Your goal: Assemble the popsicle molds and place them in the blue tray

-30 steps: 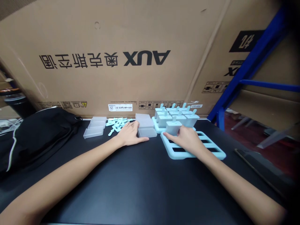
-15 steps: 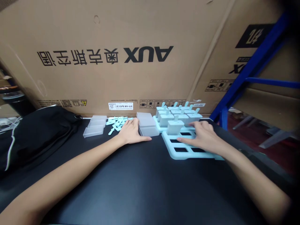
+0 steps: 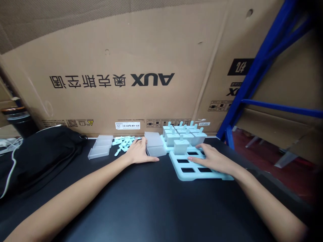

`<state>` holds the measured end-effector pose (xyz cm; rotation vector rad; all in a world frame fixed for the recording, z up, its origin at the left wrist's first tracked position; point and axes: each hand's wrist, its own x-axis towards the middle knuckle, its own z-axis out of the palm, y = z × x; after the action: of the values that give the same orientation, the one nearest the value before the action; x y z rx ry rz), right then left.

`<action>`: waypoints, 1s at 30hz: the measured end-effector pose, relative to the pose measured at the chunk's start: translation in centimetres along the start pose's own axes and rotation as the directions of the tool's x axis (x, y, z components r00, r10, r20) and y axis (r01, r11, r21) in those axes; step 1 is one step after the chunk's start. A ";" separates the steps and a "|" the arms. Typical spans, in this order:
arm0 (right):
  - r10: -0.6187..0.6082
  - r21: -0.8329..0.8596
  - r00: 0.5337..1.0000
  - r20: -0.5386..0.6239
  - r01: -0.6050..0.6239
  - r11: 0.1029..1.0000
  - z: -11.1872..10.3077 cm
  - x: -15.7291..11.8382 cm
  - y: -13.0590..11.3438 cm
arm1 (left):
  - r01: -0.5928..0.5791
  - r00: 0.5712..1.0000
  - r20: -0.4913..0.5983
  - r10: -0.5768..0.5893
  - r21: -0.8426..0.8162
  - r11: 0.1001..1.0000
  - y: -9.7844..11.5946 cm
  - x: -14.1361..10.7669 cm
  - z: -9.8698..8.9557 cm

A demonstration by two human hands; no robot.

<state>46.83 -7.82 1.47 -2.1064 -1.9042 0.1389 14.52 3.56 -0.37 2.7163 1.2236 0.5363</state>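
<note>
My left hand [image 3: 138, 153] lies beside the stacked translucent popsicle mould cups [image 3: 155, 151], its fingers along their left side and its thumb stretched out in front. It looks open and grips nothing; whether the fingertips touch the cups I cannot tell. A light-blue popsicle mould frame [image 3: 191, 175] with rectangular openings lies flat on the right. Over its right part, my right hand [image 3: 214, 158] is spread, with thumb and fingers apart. Several filled-in moulds with light-blue stick lids [image 3: 181, 148] stand upright in the frame's back rows. Loose light-blue stick lids [image 3: 124, 144] are heaped left of my left hand.
More translucent cups [image 3: 99, 152] lie at the left, near a black cloth bag [image 3: 50, 154] with a white cord. A dark jar [image 3: 20, 121] stands behind it. A large cardboard box [image 3: 113, 101] walls off the back of the black table [image 3: 131, 205]. Blue metal shelving [image 3: 248, 80] rises at right.
The camera view has tilted upward, so everything sits lower in the picture. Both hands keep nearly the same places relative to the cups and the frame.
</note>
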 end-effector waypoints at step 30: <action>0.182 -0.195 0.976 -0.122 -0.204 0.959 1.3 -0.3 -8.9 | -0.057 0.988 -0.130 0.080 0.169 0.984 -1.0 -8.1 -2.9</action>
<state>37.91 -7.18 2.71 -2.3846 -1.7155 -0.1314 7.83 -1.84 -0.13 2.9123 1.2628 0.6679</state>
